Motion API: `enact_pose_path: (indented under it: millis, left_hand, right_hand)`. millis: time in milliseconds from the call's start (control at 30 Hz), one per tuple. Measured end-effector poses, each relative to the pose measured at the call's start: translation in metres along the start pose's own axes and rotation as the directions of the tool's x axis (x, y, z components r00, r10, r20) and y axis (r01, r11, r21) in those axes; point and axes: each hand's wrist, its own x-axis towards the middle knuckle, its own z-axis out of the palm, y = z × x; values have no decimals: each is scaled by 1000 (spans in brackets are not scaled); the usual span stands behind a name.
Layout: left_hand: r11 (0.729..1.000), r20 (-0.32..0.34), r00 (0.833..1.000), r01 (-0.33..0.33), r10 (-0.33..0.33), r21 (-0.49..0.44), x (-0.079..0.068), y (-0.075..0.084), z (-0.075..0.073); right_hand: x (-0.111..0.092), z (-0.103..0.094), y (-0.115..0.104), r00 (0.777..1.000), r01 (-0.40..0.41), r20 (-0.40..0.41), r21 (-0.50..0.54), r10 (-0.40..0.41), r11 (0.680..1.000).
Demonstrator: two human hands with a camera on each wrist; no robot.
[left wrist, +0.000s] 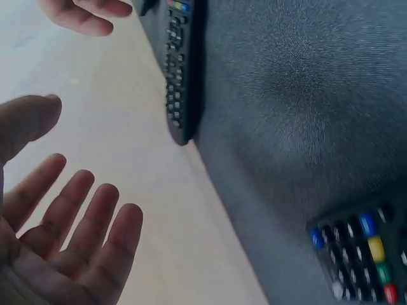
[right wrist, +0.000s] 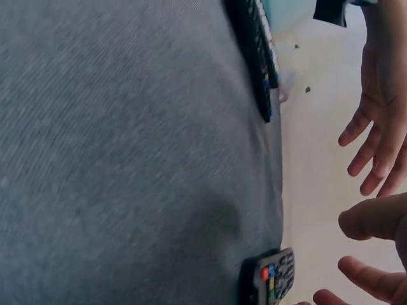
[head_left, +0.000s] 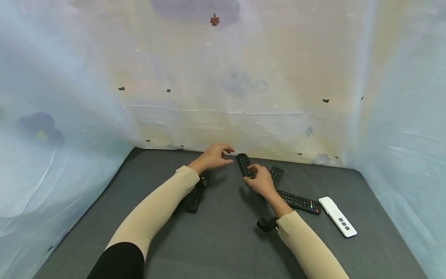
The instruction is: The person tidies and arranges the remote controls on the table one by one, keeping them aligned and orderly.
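Observation:
My left hand (head_left: 214, 157) hovers at the back of the table with its fingers loosely spread and nothing in them. Under that wrist, overlapping in the head view, are two black remote controls, one farther back (head_left: 204, 176) and one nearer (head_left: 193, 198). To the right, my right hand (head_left: 260, 180) is over the lower end of another black remote control (head_left: 243, 161). In the right wrist view its thumb and fingers stand apart, with the remote below them. A small black remote control (head_left: 277, 173) lies just behind that hand, partly hidden by it.
A long black remote control (head_left: 300, 202) with coloured buttons lies right of my right wrist. Beside it is a white remote control (head_left: 336, 215). The grey table (head_left: 223, 240) meets a patterned curtain (head_left: 226, 89) at its back edge. A black strap (head_left: 267, 224) hangs at my right wrist.

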Motion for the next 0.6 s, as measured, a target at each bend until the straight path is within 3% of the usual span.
enact_pose_path:
  millis: [267, 600]
  left_hand:
    - [994, 17, 999, 45, -43, -104, 21, -13, 22]
    - [981, -10, 985, 169, -171, -97, 35, -25, 42]
  right_hand:
    - [-2, 10, 8, 999, -28, 24, -49, 29, 998]
    - [-2, 15, 4, 997, -39, 61, -110, 46, 993]
